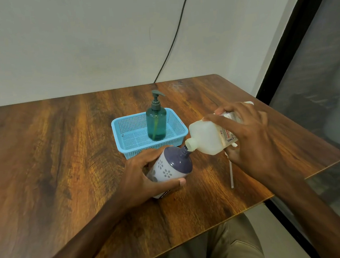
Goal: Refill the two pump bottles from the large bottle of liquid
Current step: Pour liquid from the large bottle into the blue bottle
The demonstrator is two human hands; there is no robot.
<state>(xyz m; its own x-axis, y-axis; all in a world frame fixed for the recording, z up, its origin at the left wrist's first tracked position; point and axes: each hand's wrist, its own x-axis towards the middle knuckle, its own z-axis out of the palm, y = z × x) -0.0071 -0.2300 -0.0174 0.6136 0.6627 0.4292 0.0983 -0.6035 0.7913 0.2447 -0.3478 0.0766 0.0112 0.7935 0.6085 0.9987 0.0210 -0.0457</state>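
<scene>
careful, it might spill

the right hand (247,140) holds the big bottle (209,138) tipped, mouth at the purple bottle (170,169)'s tiny neck. the left hand (146,178) wraps that one, leaning. a wobble could spill on the table (53,160).

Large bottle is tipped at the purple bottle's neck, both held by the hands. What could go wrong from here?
1. The large bottle pours into the narrow neck of the tilted purple pump bottle. A wobble of the left hand or right hand could spill liquid onto the table.
2. The purple pump bottle leans, so it may overflow before it is full.
3. The thin white tube lying under the right hand could get knocked or dripped on.
</scene>
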